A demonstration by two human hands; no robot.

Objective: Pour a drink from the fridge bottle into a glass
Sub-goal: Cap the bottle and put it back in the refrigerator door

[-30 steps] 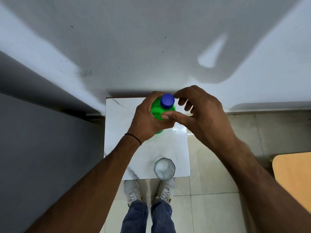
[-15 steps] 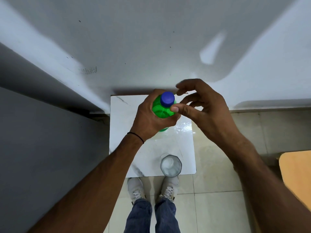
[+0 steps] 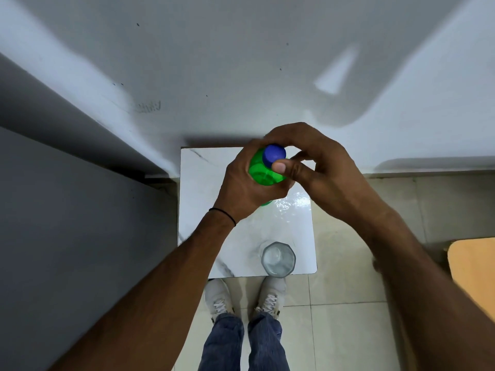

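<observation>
A green bottle (image 3: 261,174) with a blue cap (image 3: 273,153) is held upright above a small white marble-look table (image 3: 203,188). My left hand (image 3: 246,188) is wrapped around the bottle's shoulder. My right hand (image 3: 316,170) reaches in from the right, with thumb and fingers pinched on the blue cap. A clear faceted glass (image 3: 278,259) stands on the table's near edge, apart from both hands. Whether it holds anything I cannot tell.
The table stands against a white wall (image 3: 241,62). A dark grey surface (image 3: 67,223) fills the left side. A tan wooden tabletop corner (image 3: 474,269) shows at the right. The person's white shoes (image 3: 219,298) and jeans are on the tiled floor below the table.
My right hand, which hovered with spread fingers beside the cap, has closed onto the blue cap. My left hand keeps its hold on the bottle.
</observation>
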